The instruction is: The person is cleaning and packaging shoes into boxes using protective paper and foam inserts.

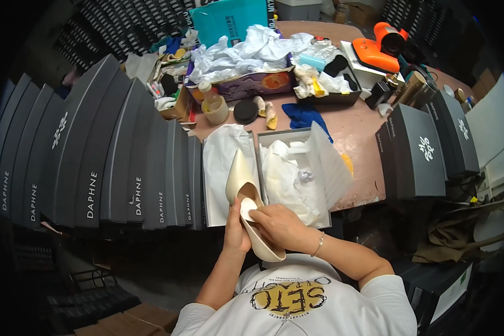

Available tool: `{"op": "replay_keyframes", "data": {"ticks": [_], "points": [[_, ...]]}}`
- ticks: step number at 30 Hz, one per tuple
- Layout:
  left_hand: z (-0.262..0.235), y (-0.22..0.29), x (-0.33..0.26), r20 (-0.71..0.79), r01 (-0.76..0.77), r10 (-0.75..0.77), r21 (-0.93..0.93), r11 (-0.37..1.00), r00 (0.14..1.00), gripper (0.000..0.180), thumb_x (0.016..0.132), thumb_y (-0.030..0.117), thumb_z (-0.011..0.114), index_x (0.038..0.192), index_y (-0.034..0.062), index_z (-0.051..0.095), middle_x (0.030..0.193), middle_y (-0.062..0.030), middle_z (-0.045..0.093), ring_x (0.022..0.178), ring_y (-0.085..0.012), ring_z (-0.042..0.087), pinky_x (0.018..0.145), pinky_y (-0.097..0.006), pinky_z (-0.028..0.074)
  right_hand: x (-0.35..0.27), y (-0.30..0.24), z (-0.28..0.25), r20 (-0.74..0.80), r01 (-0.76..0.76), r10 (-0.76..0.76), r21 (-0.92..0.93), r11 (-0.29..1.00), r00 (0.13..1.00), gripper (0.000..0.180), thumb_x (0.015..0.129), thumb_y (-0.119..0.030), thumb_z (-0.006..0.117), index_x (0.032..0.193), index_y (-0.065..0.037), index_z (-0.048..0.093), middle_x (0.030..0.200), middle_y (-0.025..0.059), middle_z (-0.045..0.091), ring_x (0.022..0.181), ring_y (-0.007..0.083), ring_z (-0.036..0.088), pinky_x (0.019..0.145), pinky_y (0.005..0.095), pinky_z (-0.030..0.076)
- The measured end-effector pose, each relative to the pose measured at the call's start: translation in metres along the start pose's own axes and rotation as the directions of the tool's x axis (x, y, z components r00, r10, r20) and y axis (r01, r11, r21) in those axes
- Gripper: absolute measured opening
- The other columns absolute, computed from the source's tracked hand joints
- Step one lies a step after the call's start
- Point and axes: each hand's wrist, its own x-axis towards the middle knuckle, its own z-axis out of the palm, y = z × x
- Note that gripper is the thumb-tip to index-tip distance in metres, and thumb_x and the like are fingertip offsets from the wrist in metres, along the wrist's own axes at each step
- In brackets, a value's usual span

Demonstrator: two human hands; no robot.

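**Cream high-heeled shoe being held over an open shoe box**

A row of dark grey shoe boxes (95, 157) is standing on edge across the left half of the frame, leaning one against the next and running right up to the open box lid (229, 162) lined with white tissue paper.

Just right of that row, in the lower centre, the left hand (236, 228) is gripping the cream high-heeled shoe (246, 196) from its left side, fingers curled closed around the body of the shoe near the heel end. The shoe is lying lengthwise, its pointed toe aiming toward the upper part of the frame, over the tissue-lined lid.

Touching the shoe from the right, the right hand (283, 224) is resting on its opening, fingers bent and pressing on the white insole (246, 208); the hand is partly closed on the shoe, and a thin bracelet (318, 245) is sitting on the wrist.

Further right, the open shoe box (297, 136) is holding crumpled white paper and a sheet of foam wrap.

In the upper centre, a pile of crumpled paper (246, 53) is covering a cluttered brown table (358, 134), beside a blue cloth (303, 115).

At the upper right, an orange tool (378, 47) is lying near more dark boxes (425, 151).
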Motion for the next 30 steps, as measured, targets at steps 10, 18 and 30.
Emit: {"op": "replay_keyframes", "data": {"ticks": [10, 18, 30], "points": [[0.003, 0.005, 0.003, 0.119, 0.064, -0.049, -0.132, 0.989, 0.992, 0.049, 0.101, 0.040, 0.047, 0.137, 0.0075, 0.041, 0.132, -0.0082, 0.050, 0.122, -0.0190, 0.047, 0.106, -0.036, 0.038, 0.039, 0.013, -0.004, -0.158, 0.172, -0.188, -0.113, 0.979, 0.969, 0.011, 0.074, -0.011, 0.061, 0.083, -0.010, 0.055, 0.074, 0.0050, 0.046, 0.062, 0.0225, 0.051, 0.054, 0.0353, 0.043], [0.010, 0.000, 0.001, 0.030, -0.028, 0.028, 0.005, 1.000, 0.999, 0.053, 0.102, 0.045, 0.041, 0.137, 0.0053, 0.041, 0.133, -0.0098, 0.050, 0.124, -0.0208, 0.048, 0.107, -0.038, 0.039, 0.053, 0.026, 0.008, -0.068, 0.054, -0.061, -0.094, 0.994, 0.996, 0.013, 0.076, -0.012, 0.063, 0.086, -0.010, 0.054, 0.080, 0.0067, 0.051, 0.074, 0.0250, 0.056, 0.064, 0.0374, 0.045], [-0.008, -0.003, -0.007, 0.265, 0.208, -0.161, -0.160, 0.965, 0.951, 0.058, 0.100, 0.051, 0.038, 0.131, 0.0039, 0.048, 0.119, -0.0162, 0.060, 0.106, -0.0276, 0.062, 0.091, -0.045, 0.053, 0.048, 0.056, -0.031, 0.097, -0.246, 0.239, 0.074, 0.966, 0.966, 0.024, 0.074, -0.015, 0.076, 0.091, -0.006, 0.061, 0.088, 0.0102, 0.061, 0.087, 0.0296, 0.060, 0.075, 0.0385, 0.048]]}}
